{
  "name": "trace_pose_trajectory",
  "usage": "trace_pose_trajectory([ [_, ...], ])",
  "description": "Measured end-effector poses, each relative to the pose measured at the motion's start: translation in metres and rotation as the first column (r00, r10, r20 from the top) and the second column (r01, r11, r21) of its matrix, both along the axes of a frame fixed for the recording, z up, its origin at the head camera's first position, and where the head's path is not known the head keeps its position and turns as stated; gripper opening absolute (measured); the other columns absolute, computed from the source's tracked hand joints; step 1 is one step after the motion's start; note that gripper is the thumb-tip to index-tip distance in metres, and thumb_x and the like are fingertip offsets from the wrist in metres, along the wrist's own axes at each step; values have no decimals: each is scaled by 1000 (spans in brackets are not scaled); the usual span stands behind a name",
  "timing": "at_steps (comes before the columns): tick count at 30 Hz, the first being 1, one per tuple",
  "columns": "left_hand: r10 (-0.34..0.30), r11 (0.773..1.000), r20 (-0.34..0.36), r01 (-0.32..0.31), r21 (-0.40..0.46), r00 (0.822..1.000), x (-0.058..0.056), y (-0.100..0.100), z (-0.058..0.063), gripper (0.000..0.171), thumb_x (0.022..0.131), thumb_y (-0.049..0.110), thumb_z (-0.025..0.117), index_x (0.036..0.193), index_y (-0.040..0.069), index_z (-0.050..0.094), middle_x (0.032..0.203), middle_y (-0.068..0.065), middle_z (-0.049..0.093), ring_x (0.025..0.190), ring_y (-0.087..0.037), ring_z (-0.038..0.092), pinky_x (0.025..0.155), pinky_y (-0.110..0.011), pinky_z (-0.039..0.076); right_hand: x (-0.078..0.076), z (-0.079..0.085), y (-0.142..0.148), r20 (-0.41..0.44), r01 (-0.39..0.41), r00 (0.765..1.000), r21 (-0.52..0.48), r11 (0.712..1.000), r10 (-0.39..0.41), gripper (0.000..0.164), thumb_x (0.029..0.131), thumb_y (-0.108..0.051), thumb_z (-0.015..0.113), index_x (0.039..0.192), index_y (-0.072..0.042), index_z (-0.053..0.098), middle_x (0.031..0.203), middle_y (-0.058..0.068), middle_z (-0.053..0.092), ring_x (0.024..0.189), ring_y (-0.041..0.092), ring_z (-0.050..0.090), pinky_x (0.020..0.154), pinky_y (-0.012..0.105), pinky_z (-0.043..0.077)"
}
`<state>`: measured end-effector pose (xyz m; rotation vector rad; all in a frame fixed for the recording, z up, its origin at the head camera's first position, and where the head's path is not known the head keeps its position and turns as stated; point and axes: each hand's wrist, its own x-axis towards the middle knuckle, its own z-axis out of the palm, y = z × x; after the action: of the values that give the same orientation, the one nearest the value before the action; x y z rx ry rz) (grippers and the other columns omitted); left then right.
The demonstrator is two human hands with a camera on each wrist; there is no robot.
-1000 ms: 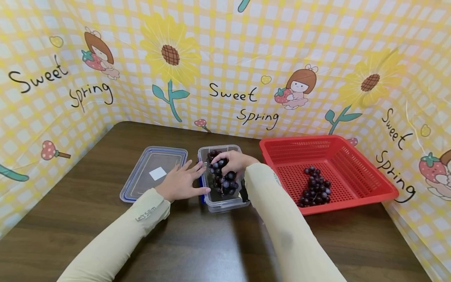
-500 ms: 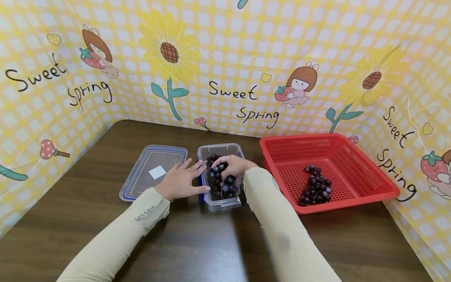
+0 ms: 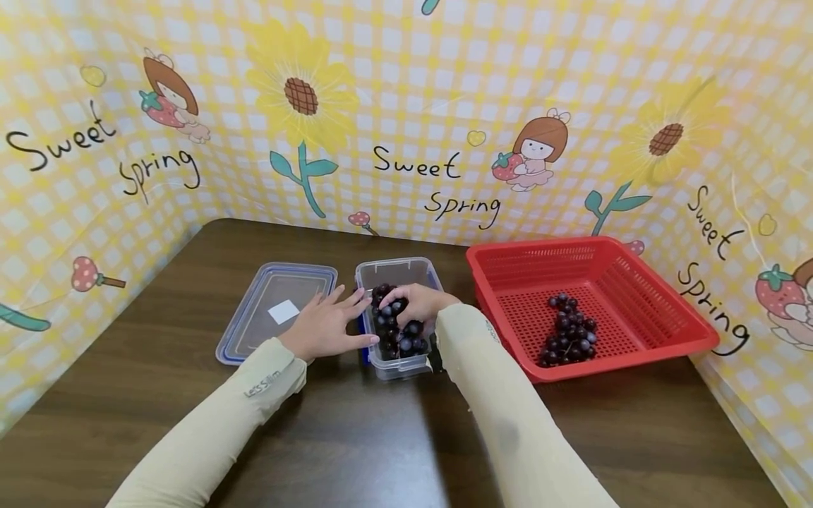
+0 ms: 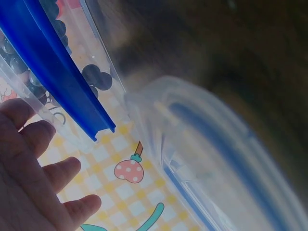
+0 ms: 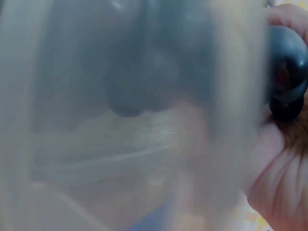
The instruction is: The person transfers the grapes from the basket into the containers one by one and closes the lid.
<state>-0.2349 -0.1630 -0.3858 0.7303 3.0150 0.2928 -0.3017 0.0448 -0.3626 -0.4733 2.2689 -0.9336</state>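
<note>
A bunch of dark purple grapes [image 3: 411, 343] is inside a clear plastic container [image 3: 396, 265]. My right hand [image 3: 424, 302] reaches in over the container's right side and grips the bunch, thumb and fingers around some of the grapes. The right wrist view has grapes [image 5: 287, 62] against the palm, but the blurred container wall hides most of the fingers. My left hand [image 3: 325, 328] is spread, fingers extended, with its fingertips at the container's left rim. In the left wrist view those fingers [image 4: 62, 173] lie by the clear wall, near a blue side latch [image 4: 53, 67].
A clear lid [image 3: 254, 328] with a blue seal and a white label lies left of the container, partly under my left hand. On the right stands a red perforated basket [image 3: 667, 296] holding another bunch of grapes [image 3: 568, 335]. A patterned cloth [image 3: 406, 106] surrounds the brown table [image 3: 356, 437].
My right hand has sunk slightly, and the grapes it grips sit lower in the container. The left hand has stayed in place.
</note>
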Motion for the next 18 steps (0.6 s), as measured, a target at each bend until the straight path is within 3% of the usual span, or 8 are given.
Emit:
trace_pose_trajectory([
  [18,3,1000,-5,-2,26,1000,-1,-1,-3,80,88,65,48,146,10,40,152,-11,32,139,-44,22,107,-65,17,1,-9,-4,-3,-36,999,-12,999,36,46,86,2,63,127,-18,61,139,9,42,104,29,51,68,48,56],
])
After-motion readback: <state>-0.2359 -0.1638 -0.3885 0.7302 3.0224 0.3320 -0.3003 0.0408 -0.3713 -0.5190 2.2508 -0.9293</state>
